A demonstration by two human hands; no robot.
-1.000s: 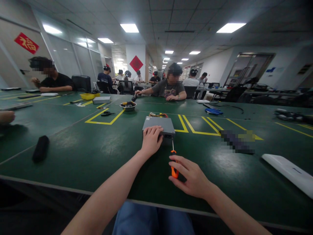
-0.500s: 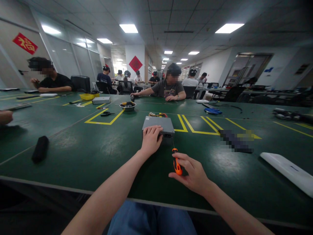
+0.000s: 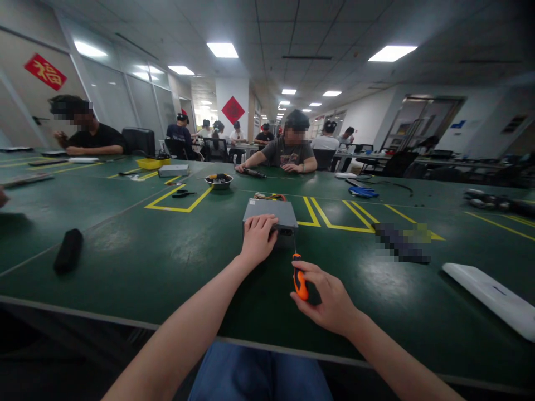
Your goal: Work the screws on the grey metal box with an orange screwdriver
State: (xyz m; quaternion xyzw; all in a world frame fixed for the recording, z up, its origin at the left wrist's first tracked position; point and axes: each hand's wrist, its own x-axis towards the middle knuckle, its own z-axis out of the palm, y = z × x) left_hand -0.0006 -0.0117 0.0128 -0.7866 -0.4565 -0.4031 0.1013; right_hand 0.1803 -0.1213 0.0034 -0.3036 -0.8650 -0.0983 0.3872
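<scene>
A flat grey metal box [image 3: 271, 212] lies on the green table [image 3: 167, 256] straight ahead of me. My left hand [image 3: 258, 239] rests on its near left corner with the fingers curled over the top edge. My right hand [image 3: 326, 298] is closed round the orange and black handle of a screwdriver [image 3: 299, 278]. Its thin shaft points forward, and the tip meets the box's near face. Coloured wires [image 3: 271, 196] stick out behind the box.
A black oblong object [image 3: 69, 250] lies at the left, a white flat panel [image 3: 489, 298] at the right. Farther off are a metal bowl [image 3: 218, 181], black pliers [image 3: 183, 194], a blue glove [image 3: 363, 191] and yellow floor-tape lines. Other people sit across the table.
My right hand has closed round the screwdriver handle and lifted it, bringing the tip to the box. The person opposite has laid a dark tool down on the table.
</scene>
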